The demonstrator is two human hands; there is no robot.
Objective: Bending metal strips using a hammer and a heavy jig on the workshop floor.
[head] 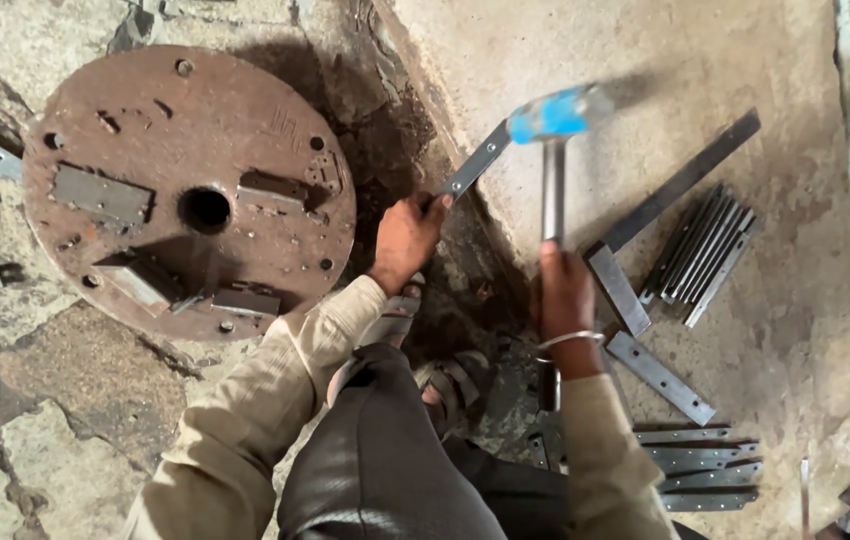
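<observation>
Two bare hands work low over a rough, stained concrete floor, seen from above. The left hand (407,238) is closed around the lower end of a flat metal strip (475,165), which slants up and to the right, its far end under the hammer's head. The right hand (565,295) is clenched on the steel handle of a hammer (553,150), whose blue head is blurred above the strip's upper end. A thin bangle (570,340) circles the right wrist. To the left lies a large rusty round steel plate (190,190) with a centre hole and small blocks fixed on top. To the right, a long dark bar (685,180) lies beside a bundle of strips (705,255), and more punched strips (700,470) are stacked nearer the person. Cracked stone paving (45,420) covers the lower left. The person's sandalled foot (450,385) rests between the hands.
</observation>
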